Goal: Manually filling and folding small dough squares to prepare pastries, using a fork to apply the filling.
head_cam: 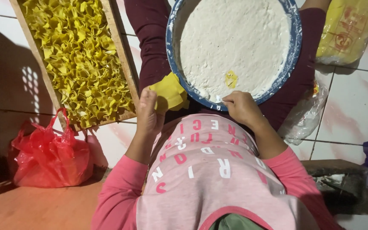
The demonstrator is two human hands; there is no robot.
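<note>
Left of the blue bowl [297, 47], farthest out, a red plastic bag [47, 153] sits on the floor, then a wooden tray [122, 55] packed with folded yellow wrappers. Beside the bowl's left rim, the left hand [148, 113] pinches a stack of yellow wrappers [170, 91]. At the bowl's near rim, the right hand [241, 108] rests curled, fingertips in white filling [235, 38]; whether it holds anything cannot be told. Right of the bowl lies a yellow packet [346, 27].

Yellow wrappers [170, 92]; blue-rimmed bowl [295, 47] of white filling [235, 42]; red bag [47, 155]; pink lettered shirt [209, 170]; white floor tiles [346, 110].
</note>
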